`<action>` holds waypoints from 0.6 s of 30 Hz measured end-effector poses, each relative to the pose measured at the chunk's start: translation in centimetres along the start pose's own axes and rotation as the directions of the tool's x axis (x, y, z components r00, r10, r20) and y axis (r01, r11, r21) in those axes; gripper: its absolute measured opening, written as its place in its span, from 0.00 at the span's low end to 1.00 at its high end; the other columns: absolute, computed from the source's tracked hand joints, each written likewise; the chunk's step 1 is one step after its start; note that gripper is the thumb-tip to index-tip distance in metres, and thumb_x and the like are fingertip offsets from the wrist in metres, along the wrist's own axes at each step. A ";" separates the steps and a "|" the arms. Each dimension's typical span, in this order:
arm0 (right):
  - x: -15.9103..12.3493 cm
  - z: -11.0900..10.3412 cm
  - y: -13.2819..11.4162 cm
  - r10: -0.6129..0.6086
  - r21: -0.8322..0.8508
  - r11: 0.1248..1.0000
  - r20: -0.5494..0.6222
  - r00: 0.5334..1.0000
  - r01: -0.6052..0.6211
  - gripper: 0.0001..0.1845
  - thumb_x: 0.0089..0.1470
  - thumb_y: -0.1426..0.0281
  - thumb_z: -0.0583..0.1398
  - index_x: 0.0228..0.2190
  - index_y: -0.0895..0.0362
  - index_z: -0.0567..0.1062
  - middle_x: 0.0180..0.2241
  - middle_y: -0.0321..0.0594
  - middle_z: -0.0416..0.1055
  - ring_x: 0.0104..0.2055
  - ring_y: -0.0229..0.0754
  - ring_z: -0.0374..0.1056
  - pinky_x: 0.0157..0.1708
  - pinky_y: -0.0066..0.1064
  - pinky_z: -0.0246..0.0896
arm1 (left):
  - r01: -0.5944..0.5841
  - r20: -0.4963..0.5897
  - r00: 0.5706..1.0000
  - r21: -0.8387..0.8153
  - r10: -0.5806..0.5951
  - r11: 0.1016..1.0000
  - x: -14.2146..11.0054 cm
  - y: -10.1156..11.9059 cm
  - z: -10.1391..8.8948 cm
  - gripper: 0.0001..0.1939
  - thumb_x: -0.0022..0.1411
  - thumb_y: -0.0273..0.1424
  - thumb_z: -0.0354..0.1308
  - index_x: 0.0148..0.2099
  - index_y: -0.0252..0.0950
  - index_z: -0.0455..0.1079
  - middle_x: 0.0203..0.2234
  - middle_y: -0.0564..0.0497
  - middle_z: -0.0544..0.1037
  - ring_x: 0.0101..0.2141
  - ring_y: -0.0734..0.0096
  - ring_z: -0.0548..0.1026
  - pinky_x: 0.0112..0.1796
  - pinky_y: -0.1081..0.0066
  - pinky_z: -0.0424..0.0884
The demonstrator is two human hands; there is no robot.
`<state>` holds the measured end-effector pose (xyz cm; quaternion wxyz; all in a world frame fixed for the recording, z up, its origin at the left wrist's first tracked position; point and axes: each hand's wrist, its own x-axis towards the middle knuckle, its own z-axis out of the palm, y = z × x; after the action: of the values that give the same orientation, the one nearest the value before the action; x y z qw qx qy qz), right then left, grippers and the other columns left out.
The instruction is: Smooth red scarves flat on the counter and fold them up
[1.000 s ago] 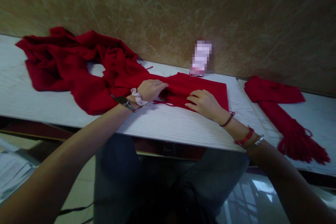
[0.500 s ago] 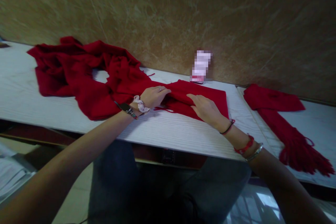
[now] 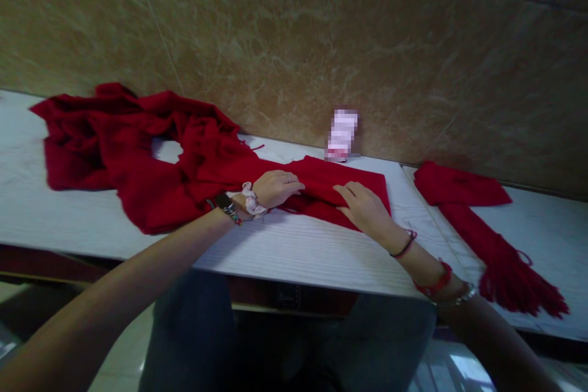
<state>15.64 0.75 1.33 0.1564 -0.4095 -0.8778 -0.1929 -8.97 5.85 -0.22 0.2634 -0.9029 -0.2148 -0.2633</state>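
Both bare hands on the long red soft-fabric cloth [image 3: 206, 165], palms down, at its narrower right-hand stretch. Cloth lies on the white wood-grain tabletop [image 3: 285, 257]: left part is a loose, crumpled heap with a gap showing tabletop through it, right part is laid flatter, with a fold line between the hands and a fairly straight right end. Can't tell if heap and flat part are one piece. Left hand [image 3: 277, 188]: fingers close together, gently curled, resting on the near side of the cloth at the narrow section; thumb hidden, so can't tell if it pinches any fabric. Right hand [image 3: 366, 211]: half open, fingers loosely bent, fingertips at the fold, palm over the flat part near its right end; can't tell if it grips. Hands near each other, not touching. Left wrist has a pale fabric scrunchie [image 3: 252, 201] and a dark-faced watch [image 3: 225, 201]; ring on a left finger. Right wrist has a thin dark cord, a red band [image 3: 435, 282] and a silver bracelet. Phone [image 3: 342, 135], screen pixelated, leans upright against the brown marbled wall [image 3: 275, 49], just behind the flat part. Second red scarf with tasselled end [image 3: 473, 226] lies bent on the tabletop to the right, apart from the first, past a seam. Person's legs [image 3: 390, 334] below the table edge.
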 end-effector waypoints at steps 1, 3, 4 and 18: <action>-0.4 -0.2 0.2 0.007 -0.036 0.999 0.019 1.000 -0.006 0.17 0.49 0.75 0.58 0.44 0.62 0.68 0.36 0.49 0.69 0.38 0.47 0.64 0.36 0.36 0.62 | -0.023 0.000 1.000 0.010 0.023 1.000 -0.1 -0.1 0.0 0.11 0.62 0.27 0.47 0.36 0.35 0.71 0.27 0.52 0.75 0.27 0.75 0.71 0.29 0.76 0.65; -1.6 -0.5 0.8 0.021 -0.079 0.997 0.041 0.999 -0.018 0.14 0.49 0.78 0.57 0.40 0.62 0.70 0.34 0.48 0.69 0.36 0.46 0.64 0.34 0.35 0.61 | -0.042 0.020 0.999 0.025 0.041 0.999 -0.3 -0.1 0.0 0.12 0.62 0.24 0.45 0.37 0.34 0.71 0.28 0.52 0.76 0.29 0.75 0.72 0.30 0.76 0.65; -2.2 -0.6 1.1 0.024 -0.083 0.996 0.040 0.999 -0.020 0.12 0.49 0.79 0.56 0.39 0.62 0.71 0.33 0.47 0.69 0.35 0.46 0.63 0.34 0.34 0.61 | -0.041 0.034 0.999 0.031 0.040 0.999 -0.3 0.0 0.0 0.12 0.62 0.24 0.45 0.38 0.34 0.71 0.28 0.52 0.76 0.29 0.75 0.72 0.31 0.76 0.65; -5.1 -0.2 3.2 0.014 0.126 0.992 -0.015 1.000 -0.012 0.12 0.52 0.77 0.53 0.39 0.59 0.70 0.35 0.46 0.70 0.37 0.45 0.66 0.37 0.38 0.63 | 0.189 0.264 0.945 0.041 -0.193 0.981 -0.4 0.8 -0.9 0.12 0.55 0.22 0.51 0.40 0.36 0.71 0.35 0.48 0.73 0.34 0.71 0.70 0.34 0.73 0.66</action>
<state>21.29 -0.82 -0.07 0.1899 -0.4030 -0.8844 -0.1392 -9.18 4.65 -0.11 0.2120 -0.9029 -0.3369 -0.1620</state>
